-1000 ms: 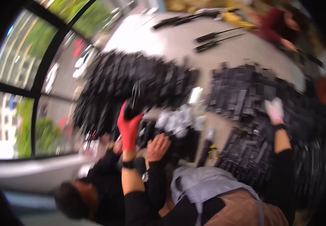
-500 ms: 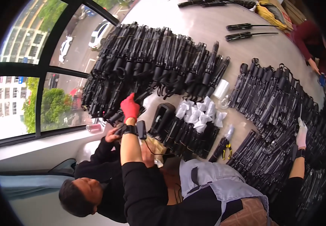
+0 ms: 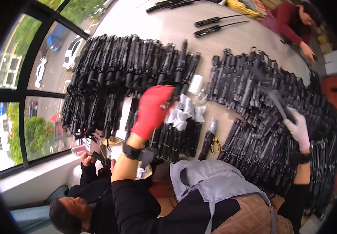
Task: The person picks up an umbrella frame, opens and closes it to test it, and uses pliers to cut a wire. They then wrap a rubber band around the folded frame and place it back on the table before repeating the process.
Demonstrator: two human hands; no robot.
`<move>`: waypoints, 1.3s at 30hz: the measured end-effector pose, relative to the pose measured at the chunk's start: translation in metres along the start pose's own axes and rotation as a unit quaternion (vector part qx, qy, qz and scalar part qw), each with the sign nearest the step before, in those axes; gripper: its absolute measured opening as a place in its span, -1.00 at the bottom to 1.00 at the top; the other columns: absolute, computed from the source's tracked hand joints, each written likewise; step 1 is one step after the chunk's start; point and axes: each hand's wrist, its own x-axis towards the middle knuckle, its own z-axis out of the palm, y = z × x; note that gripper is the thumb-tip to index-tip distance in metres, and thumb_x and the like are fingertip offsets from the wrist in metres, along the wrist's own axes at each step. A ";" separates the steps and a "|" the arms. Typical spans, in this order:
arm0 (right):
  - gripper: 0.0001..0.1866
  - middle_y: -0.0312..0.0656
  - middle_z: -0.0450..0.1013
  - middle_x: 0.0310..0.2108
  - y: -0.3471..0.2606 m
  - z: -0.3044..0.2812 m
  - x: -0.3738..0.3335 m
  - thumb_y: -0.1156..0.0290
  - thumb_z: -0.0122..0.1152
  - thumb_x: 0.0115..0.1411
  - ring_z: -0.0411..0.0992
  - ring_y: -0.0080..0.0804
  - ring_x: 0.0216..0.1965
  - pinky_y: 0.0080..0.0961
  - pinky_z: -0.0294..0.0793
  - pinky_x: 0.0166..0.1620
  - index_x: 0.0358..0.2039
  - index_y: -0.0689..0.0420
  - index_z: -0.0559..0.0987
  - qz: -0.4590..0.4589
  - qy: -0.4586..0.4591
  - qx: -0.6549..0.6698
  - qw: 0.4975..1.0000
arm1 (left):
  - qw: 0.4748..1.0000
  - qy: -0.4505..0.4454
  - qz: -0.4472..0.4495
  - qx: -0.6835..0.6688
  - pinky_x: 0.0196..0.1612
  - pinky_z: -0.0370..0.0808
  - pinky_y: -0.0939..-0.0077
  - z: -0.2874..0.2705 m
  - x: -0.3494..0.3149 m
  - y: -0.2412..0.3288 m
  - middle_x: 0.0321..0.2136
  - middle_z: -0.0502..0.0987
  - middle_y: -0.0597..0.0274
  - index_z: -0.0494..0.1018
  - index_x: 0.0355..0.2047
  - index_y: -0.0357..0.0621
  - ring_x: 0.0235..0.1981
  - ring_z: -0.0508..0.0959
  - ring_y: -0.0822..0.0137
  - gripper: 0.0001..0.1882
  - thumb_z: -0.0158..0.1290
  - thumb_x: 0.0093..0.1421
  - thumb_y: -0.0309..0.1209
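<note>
My left hand [image 3: 151, 113], in a red glove, is raised over the middle of the table with its fingers curled. A small glint shows at its fingertips, but I cannot make out what they hold. My right hand [image 3: 299, 130], in a pale glove, grips one end of a black folded umbrella [image 3: 280, 104], tilted over the right-hand pile of black folded umbrellas [image 3: 234, 84]. Below my left hand stand several umbrellas with white wrapping [image 3: 181, 119] on their ends. A wide pile of black umbrellas [image 3: 110, 58] lies at the far left.
Yellow-handled pliers [image 3: 215, 145] lie near the front edge. A white roll [image 3: 195, 84] sits between the piles. At left, a co-worker in black [image 3: 98, 187] handles a dark piece; another in a maroon sleeve [image 3: 287, 27] is at the far right. Windows [image 3: 24, 93] line the left side.
My left hand has lifted off the left pile and moved right. The umbrella in my right hand now shows plainly above the pile. The view has shifted to the right.
</note>
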 end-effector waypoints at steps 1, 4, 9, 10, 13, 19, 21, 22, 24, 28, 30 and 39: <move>-0.52 -0.09 0.55 -0.29 -0.032 -0.001 0.006 0.44 0.19 0.03 0.52 -0.17 -0.33 -0.38 0.48 -0.18 0.02 0.26 0.48 -0.048 -0.066 -0.014 0.997 | 0.993 0.014 0.114 -0.017 0.08 0.43 0.23 0.011 0.033 0.059 -0.13 0.54 0.00 0.46 -0.04 -0.14 -0.06 0.52 0.05 -0.42 0.31 -0.15 -0.38; -0.55 -0.08 0.52 -0.24 -0.106 0.009 0.033 0.35 0.24 0.00 0.49 -0.04 -0.21 -0.30 0.46 -0.11 -0.06 0.21 0.51 -0.221 -0.287 -0.074 0.929 | 0.980 0.018 0.196 -0.031 0.17 0.35 0.20 0.051 0.047 0.152 -0.07 0.50 -0.04 0.35 0.08 -0.14 0.02 0.48 0.04 -0.33 0.30 -0.08 -0.32; -0.54 -0.03 0.51 -0.28 -0.137 0.020 0.050 0.20 0.27 0.07 0.47 -0.15 -0.18 -0.40 0.42 0.00 -0.05 0.15 0.50 -0.237 0.062 -0.149 0.958 | 0.692 -0.296 -0.285 -0.594 -0.15 0.53 0.42 0.102 0.016 0.154 -0.16 0.55 0.07 0.30 0.10 -0.21 -0.18 0.59 0.28 -0.47 0.17 0.15 -0.37; -0.55 -0.05 0.51 -0.24 -0.133 0.030 0.051 0.19 0.25 0.11 0.47 -0.21 -0.14 -0.43 0.40 0.02 -0.03 0.14 0.50 -0.176 0.221 -0.124 0.951 | 0.696 -0.295 -0.282 -0.591 -0.15 0.53 0.42 0.101 0.008 0.156 -0.16 0.55 0.07 0.30 0.10 -0.21 -0.18 0.59 0.28 -0.47 0.17 0.15 -0.37; -0.53 -0.14 0.48 -0.12 -0.120 0.076 0.041 0.13 0.19 0.22 0.40 -0.31 -0.04 -0.41 0.31 0.11 0.01 0.19 0.45 0.043 -0.014 0.424 0.905 | 0.692 -0.194 -0.271 -0.640 -0.26 0.55 0.52 0.108 -0.010 0.165 -0.30 0.55 0.24 0.34 0.04 -0.20 -0.32 0.59 0.40 -0.54 0.17 0.14 -0.43; -0.45 -0.14 0.41 -0.03 -0.146 0.149 -0.008 0.01 0.23 0.18 0.40 -0.37 -0.07 -0.43 0.36 0.05 -0.02 0.20 0.44 0.026 -0.133 0.420 0.897 | 0.722 -0.175 -0.317 -0.590 -0.23 0.54 0.51 0.102 -0.058 0.167 -0.32 0.53 0.28 0.37 -0.01 -0.19 -0.32 0.56 0.42 -0.54 0.22 0.08 -0.48; -0.51 -0.10 0.41 -0.06 -0.148 0.153 -0.021 0.12 0.24 0.15 0.42 -0.24 -0.10 -0.35 0.39 0.01 -0.04 0.19 0.44 -0.064 0.008 0.219 0.974 | 0.756 -0.116 -0.302 -0.570 -0.21 0.53 0.53 0.095 -0.073 0.170 -0.26 0.53 0.27 0.38 -0.01 -0.19 -0.29 0.55 0.45 -0.52 0.24 0.04 -0.49; -0.54 -0.08 0.41 -0.08 -0.148 0.155 -0.025 0.17 0.25 0.13 0.43 -0.18 -0.11 -0.30 0.41 -0.01 -0.04 0.18 0.44 -0.107 0.082 0.112 0.985 | 0.756 -0.111 -0.304 -0.569 -0.21 0.53 0.53 0.096 -0.077 0.172 -0.26 0.53 0.27 0.38 -0.01 -0.19 -0.29 0.55 0.45 -0.52 0.24 0.04 -0.49; -0.55 -0.07 0.39 -0.08 -0.151 0.147 -0.020 0.24 0.25 0.09 0.41 -0.14 -0.09 -0.29 0.39 0.01 -0.05 0.19 0.45 -0.156 0.097 0.095 0.978 | 0.757 -0.065 -0.318 -0.567 -0.27 0.48 0.58 0.094 -0.081 0.180 -0.28 0.51 0.32 0.39 -0.08 -0.16 -0.32 0.51 0.51 -0.58 0.23 0.04 -0.51; -0.56 -0.04 0.37 -0.13 -0.156 0.137 0.013 0.38 0.25 -0.01 0.38 -0.05 -0.14 -0.28 0.39 -0.04 -0.07 0.21 0.45 -0.264 0.148 0.011 0.953 | 0.830 0.011 -0.243 -0.502 -0.26 0.47 0.55 0.094 -0.068 0.183 -0.30 0.51 0.33 0.39 -0.11 -0.19 -0.30 0.49 0.50 -0.59 0.23 0.02 -0.50; -0.57 -0.04 0.39 -0.18 -0.161 0.143 0.009 0.38 0.25 -0.01 0.39 -0.04 -0.21 -0.30 0.41 -0.12 -0.09 0.20 0.45 -0.282 0.151 -0.028 0.947 | 0.856 0.025 -0.245 -0.455 -0.24 0.48 0.47 0.089 -0.066 0.169 -0.27 0.54 0.22 0.40 -0.10 -0.15 -0.28 0.55 0.35 -0.58 0.22 -0.01 -0.50; -0.81 -0.35 0.30 -0.59 -0.112 0.147 -0.021 0.38 0.08 0.24 0.35 -0.52 -0.54 -0.56 0.35 -0.43 -0.32 0.27 0.48 0.026 -0.127 0.393 0.910 | 0.984 -0.086 -0.094 0.125 -0.29 0.46 0.40 0.065 -0.068 0.116 -0.43 0.54 0.15 0.42 -0.12 -0.12 -0.37 0.54 0.37 -0.57 0.26 -0.03 -0.40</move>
